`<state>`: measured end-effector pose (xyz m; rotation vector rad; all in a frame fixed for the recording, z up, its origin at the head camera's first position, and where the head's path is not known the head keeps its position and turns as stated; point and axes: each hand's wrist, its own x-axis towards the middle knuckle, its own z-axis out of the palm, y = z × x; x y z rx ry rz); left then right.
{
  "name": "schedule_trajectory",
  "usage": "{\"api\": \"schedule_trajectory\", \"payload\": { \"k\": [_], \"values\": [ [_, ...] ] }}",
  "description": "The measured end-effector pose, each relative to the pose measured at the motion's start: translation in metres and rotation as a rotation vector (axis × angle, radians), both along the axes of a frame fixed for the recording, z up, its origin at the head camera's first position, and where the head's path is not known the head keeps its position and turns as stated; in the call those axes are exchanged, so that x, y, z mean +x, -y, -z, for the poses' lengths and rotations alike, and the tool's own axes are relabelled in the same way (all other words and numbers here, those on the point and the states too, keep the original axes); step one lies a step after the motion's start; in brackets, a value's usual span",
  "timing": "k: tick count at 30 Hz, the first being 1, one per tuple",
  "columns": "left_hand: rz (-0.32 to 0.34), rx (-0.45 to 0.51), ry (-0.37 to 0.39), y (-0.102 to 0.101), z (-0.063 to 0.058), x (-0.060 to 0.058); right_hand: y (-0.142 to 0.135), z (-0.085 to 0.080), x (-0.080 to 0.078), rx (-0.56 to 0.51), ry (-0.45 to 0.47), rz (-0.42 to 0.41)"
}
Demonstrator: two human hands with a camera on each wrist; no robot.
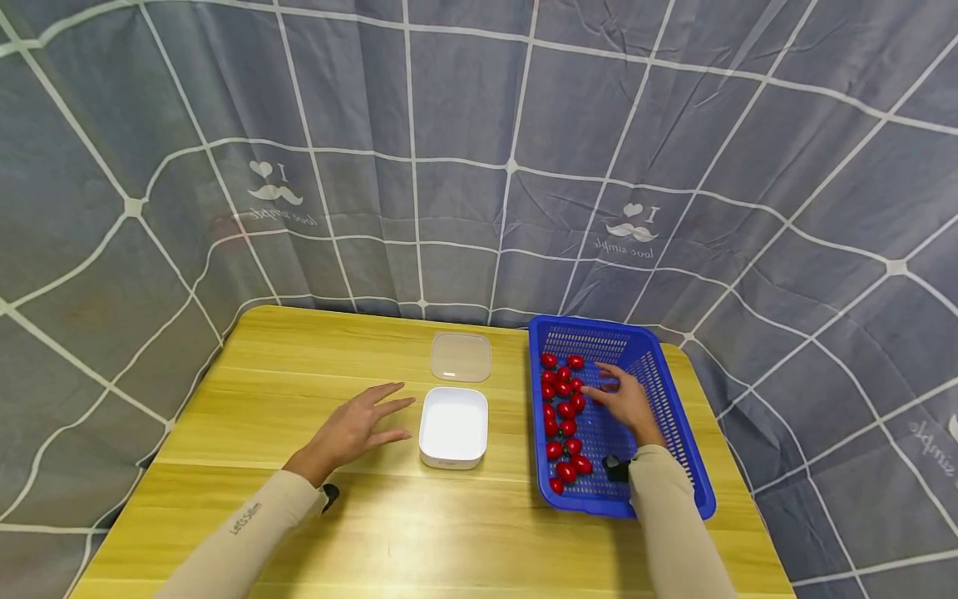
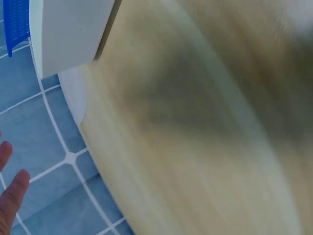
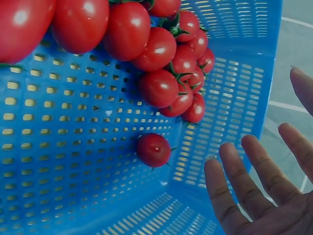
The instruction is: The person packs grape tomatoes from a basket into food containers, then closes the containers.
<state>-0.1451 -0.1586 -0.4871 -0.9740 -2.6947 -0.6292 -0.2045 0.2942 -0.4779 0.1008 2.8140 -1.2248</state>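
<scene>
My right hand (image 1: 627, 404) reaches into a blue plastic basket (image 1: 699, 466), its fingers spread over the cherry tomatoes (image 1: 563, 388). Nothing is in its grasp. In the right wrist view, one tomato (image 3: 154, 150) lies apart from the cluster, near the basket's end wall, and the fingers (image 3: 261, 159) stand clear of it. My left hand (image 1: 353, 430) hovers above the table with fingers spread, just left of a white square container (image 1: 453, 426). It does not touch the container, whose inside shows no contents. Only a few left fingertips (image 2: 13, 193) appear in the left wrist view.
Behind the white container, a translucent lid (image 1: 461, 357) lies flat on the wooden table (image 1: 389, 532). The basket's raised walls surround the tomatoes at the table's right. A grey curtain (image 1: 464, 200) with white lines hangs along the back and sides.
</scene>
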Motion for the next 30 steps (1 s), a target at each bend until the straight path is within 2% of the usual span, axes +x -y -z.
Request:
{"api": "schedule_trajectory", "payload": {
  "k": [3, 7, 12, 15, 18, 24, 30],
  "values": [
    [-0.076, 0.047, 0.11, -0.004, 0.006, 0.004, -0.001, 0.003, 0.0, -0.008, 0.001, 0.016],
    [-0.139, 0.123, 0.199, -0.01, 0.015, 0.006, -0.001, 0.007, 0.0, -0.031, 0.002, 0.018],
    [-0.165, 0.243, 0.301, -0.017, 0.026, 0.006, -0.003, 0.012, -0.001, -0.063, -0.008, 0.01],
    [-0.181, 0.347, 0.399, -0.022, 0.03, 0.005, -0.004, 0.015, -0.002, -0.092, -0.026, 0.005],
    [-0.226, 0.425, 0.494, -0.026, 0.034, 0.006, -0.004, 0.018, -0.004, -0.118, -0.024, 0.004],
    [-0.315, 0.505, 0.617, -0.032, 0.042, 0.01, -0.004, 0.027, -0.006, -0.194, 0.072, 0.014],
    [-0.361, 0.666, 0.762, -0.037, 0.05, 0.011, -0.007, 0.039, -0.007, -0.198, 0.107, 0.005]
  ]
}}
